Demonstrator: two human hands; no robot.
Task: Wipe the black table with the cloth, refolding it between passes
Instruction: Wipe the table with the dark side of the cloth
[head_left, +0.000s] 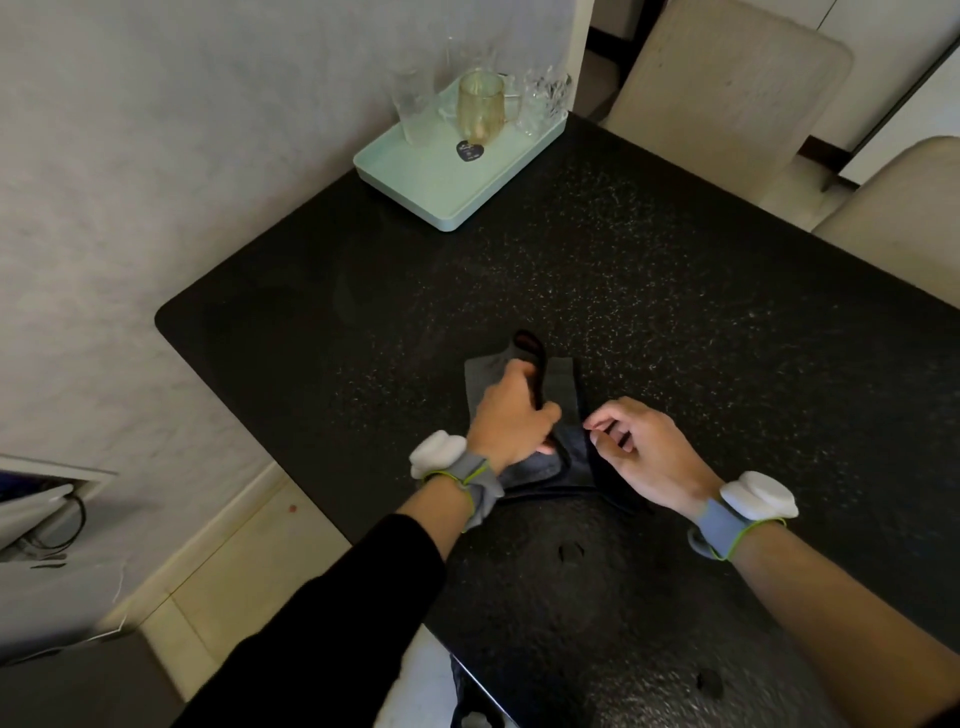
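Toward the near edge of the black table (675, 291), your left hand (511, 415) gripped the bunched grey cloth (562, 387) while your right hand (647, 457) pinched its dark hem just beside.

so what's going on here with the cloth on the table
A person is folding a dark grey cloth on the black table, apparently between wipes. The left hand grips a fold of it, and the right hand pinches an edge. A mint tray of glasses sits at the far corner.
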